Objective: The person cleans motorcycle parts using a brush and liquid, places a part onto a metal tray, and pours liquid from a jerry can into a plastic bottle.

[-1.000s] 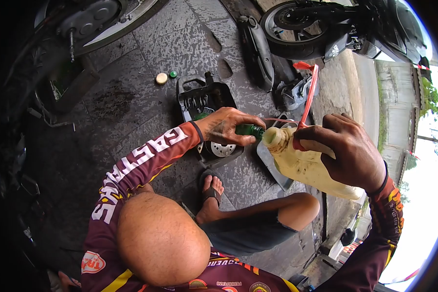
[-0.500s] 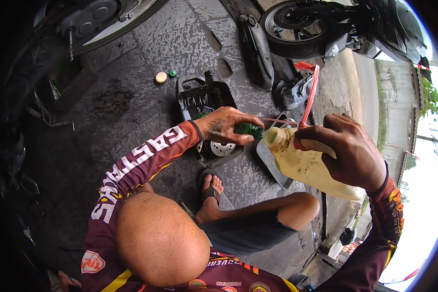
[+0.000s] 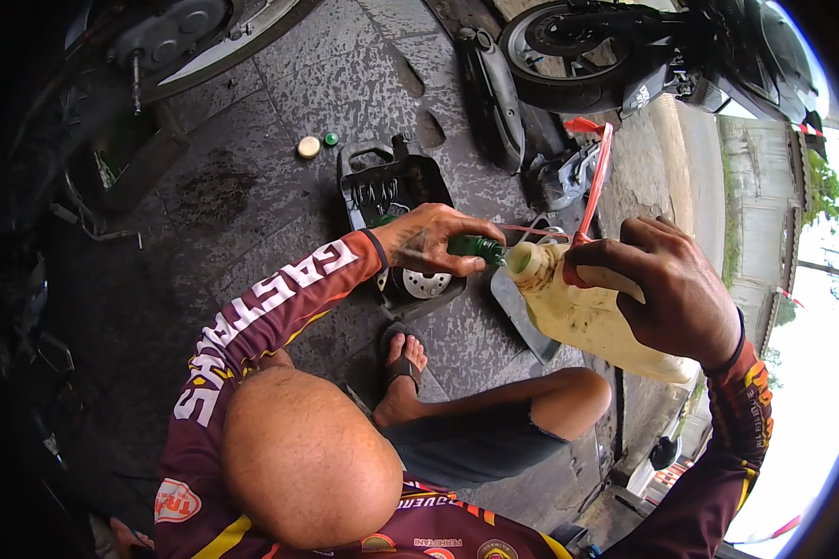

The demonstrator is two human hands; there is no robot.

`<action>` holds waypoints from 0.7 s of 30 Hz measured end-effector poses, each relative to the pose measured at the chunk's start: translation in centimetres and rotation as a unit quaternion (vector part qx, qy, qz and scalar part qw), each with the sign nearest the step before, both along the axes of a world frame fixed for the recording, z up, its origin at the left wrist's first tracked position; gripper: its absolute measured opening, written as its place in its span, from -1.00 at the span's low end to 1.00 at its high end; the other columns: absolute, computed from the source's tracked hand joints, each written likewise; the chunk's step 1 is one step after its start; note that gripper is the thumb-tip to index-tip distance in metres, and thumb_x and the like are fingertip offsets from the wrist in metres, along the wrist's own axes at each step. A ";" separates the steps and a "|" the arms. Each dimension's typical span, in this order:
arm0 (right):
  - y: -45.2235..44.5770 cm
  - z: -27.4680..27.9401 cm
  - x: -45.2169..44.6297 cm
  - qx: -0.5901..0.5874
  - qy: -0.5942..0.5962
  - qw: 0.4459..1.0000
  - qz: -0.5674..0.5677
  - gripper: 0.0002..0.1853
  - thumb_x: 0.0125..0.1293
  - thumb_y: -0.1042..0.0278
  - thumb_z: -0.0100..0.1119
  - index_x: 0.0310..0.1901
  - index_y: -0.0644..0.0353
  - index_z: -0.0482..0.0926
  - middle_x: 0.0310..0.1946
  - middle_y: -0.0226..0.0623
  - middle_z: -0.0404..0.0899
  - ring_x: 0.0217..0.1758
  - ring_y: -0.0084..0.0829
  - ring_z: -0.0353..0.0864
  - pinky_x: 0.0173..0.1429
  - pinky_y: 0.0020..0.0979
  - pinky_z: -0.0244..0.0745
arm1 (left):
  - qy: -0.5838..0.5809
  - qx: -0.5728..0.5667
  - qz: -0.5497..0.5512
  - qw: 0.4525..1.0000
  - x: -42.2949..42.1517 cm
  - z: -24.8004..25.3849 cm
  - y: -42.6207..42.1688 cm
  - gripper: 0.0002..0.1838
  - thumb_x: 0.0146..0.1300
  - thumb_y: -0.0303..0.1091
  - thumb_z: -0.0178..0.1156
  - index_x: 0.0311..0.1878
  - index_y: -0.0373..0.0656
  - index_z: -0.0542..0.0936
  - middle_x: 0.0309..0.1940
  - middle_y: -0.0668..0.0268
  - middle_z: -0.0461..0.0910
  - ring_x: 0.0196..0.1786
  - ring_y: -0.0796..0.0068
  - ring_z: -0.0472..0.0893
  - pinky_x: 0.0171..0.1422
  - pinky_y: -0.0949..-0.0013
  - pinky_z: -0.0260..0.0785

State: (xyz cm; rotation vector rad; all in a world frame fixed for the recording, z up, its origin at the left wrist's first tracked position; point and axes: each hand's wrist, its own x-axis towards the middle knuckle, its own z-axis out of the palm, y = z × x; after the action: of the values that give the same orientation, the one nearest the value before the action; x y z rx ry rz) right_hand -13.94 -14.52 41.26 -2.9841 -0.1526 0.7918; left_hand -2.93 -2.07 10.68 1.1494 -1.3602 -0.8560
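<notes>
My left hand (image 3: 433, 240) is closed around a green glass bottle (image 3: 476, 247), whose neck points right. The bottle's mouth is right beside the open mouth of a yellowish plastic jerrycan (image 3: 592, 321); whether they touch I cannot tell. My fingers cover most of the bottle's middle. My right hand (image 3: 676, 284) grips the jerrycan near its handle, tilting it with its mouth toward the bottle. A red strap (image 3: 595, 186) rises from the jerrycan beside my right fingers. Below my left hand lies a black tray (image 3: 352, 177) with metal parts in it.
A cream cap (image 3: 309, 147) and a small green cap (image 3: 331, 140) lie on the tiled floor. A motorcycle wheel (image 3: 569, 56) stands at the upper right, another vehicle's wheel (image 3: 242, 56) at the upper left. My sandalled foot (image 3: 405, 359) is close below the tray.
Both hands hold almost the same positions. The green bottle and the jerrycan stay mouth to mouth, with only a very slight shift.
</notes>
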 end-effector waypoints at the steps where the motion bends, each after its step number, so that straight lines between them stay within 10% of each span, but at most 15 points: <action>1: 0.0 0.0 0.0 0.006 -0.001 1.000 0.003 -0.46 -0.10 0.61 0.24 0.03 0.02 0.63 -0.37 -0.15 0.50 -0.21 -0.05 0.55 -0.05 -0.10 0.44 | 0.000 -0.006 0.003 1.000 0.0 0.0 0.0 -0.52 0.13 -0.30 0.28 0.18 -0.09 0.62 0.03 0.21 0.71 0.04 0.29 0.71 0.20 0.27 0.52; 21: -0.1 0.1 -0.1 -0.011 0.006 1.000 -0.001 -0.46 -0.10 0.62 0.25 0.02 0.03 0.63 -0.37 -0.16 0.50 -0.22 -0.07 0.55 -0.04 -0.11 0.45 | -0.012 -0.014 0.014 1.000 -0.1 -0.3 -0.2 -0.53 0.12 -0.34 0.29 0.16 -0.07 0.61 0.00 0.23 0.72 0.02 0.25 0.72 0.16 0.27 0.53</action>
State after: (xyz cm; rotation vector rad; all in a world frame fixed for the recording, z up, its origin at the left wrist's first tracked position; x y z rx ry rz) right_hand -14.01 -14.58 41.31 -2.9990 -0.1407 0.8175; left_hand -3.07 -2.22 10.35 1.1582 -1.3690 -0.8013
